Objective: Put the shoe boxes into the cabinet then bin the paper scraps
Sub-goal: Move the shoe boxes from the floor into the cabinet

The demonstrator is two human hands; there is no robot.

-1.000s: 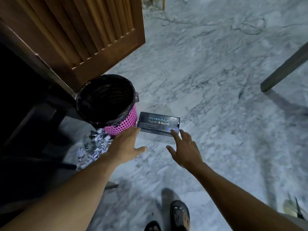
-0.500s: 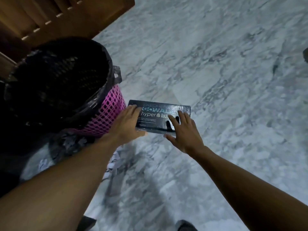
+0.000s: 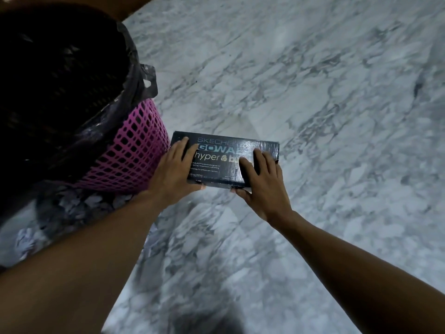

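A black shoe box [image 3: 224, 162] with pale lettering lies on the marble floor, right beside the bin. My left hand [image 3: 172, 171] grips its left end, fingers across the lid and thumb under the near edge. At the right part of the box, my right hand [image 3: 261, 180] holds it the same way, fingers spread on top and thumb at the near edge. A pink mesh bin [image 3: 130, 153] lined with a black bag stands at the left. Paper scraps [image 3: 79, 208] lie on the floor at its base, partly hidden by my left arm.
Grey-veined marble floor [image 3: 313, 104] stretches to the right and beyond the box. A strip of the brown wooden cabinet door [image 3: 134, 6] shows at the top edge, behind the bin.
My view has dropped closer to the floor. Both hands went from reaching toward the box to lying on it and gripping its near edge.
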